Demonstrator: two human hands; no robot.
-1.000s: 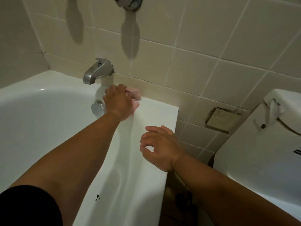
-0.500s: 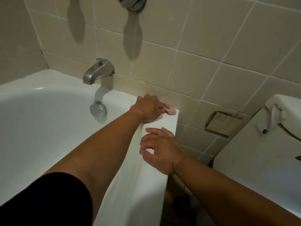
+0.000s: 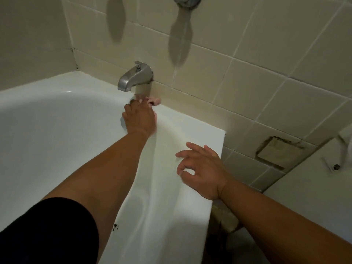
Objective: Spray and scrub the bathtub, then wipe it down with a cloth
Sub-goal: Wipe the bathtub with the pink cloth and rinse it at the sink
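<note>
The bathtub [image 3: 190,136] is white and glossy, with a broad flat rim running along the tiled wall and a deep, smooth basin to the left of it. The pink cloth [image 3: 155,101] lies bunched on the far end of that rim, just below the spout. It is mostly hidden under the left hand [image 3: 140,119], and only a blurred crumpled edge shows at the fingertips.
</note>
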